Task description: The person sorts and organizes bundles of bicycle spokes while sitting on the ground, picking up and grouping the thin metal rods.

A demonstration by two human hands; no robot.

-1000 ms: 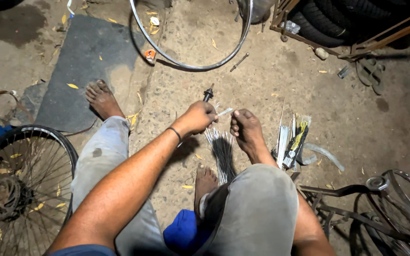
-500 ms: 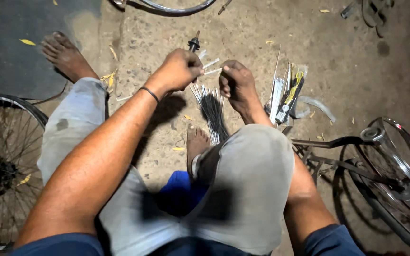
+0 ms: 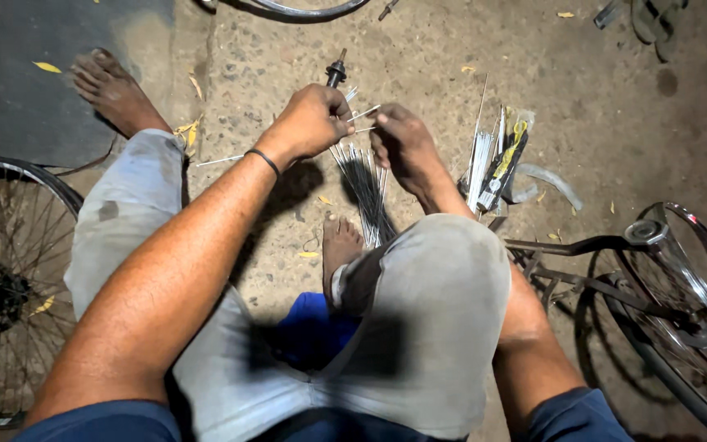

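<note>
I sit on a dirt floor with my knees bent. My left hand [image 3: 311,121] is closed around a wheel hub [image 3: 335,72] whose black axle end sticks up past my knuckles; a fan of thin metal spokes [image 3: 363,188] hangs from it down toward my foot. My right hand [image 3: 400,141] pinches a single spoke [image 3: 363,114] at its tip, held across to the hub. The hub body is mostly hidden inside my left fist.
A bundle of loose spokes and a yellow-and-black packet [image 3: 494,160] lie right of my hands. A spoked wheel [image 3: 2,270] stands at left, a bicycle frame and rim [image 3: 664,286] at right, a bare rim [image 3: 308,8] at the top, a dark mat [image 3: 42,90] upper left.
The view has tilted down and closer, so my hands sit higher in the frame. Both hands stay on the hub and spokes; the right hand keeps working a spoke at the hub.
</note>
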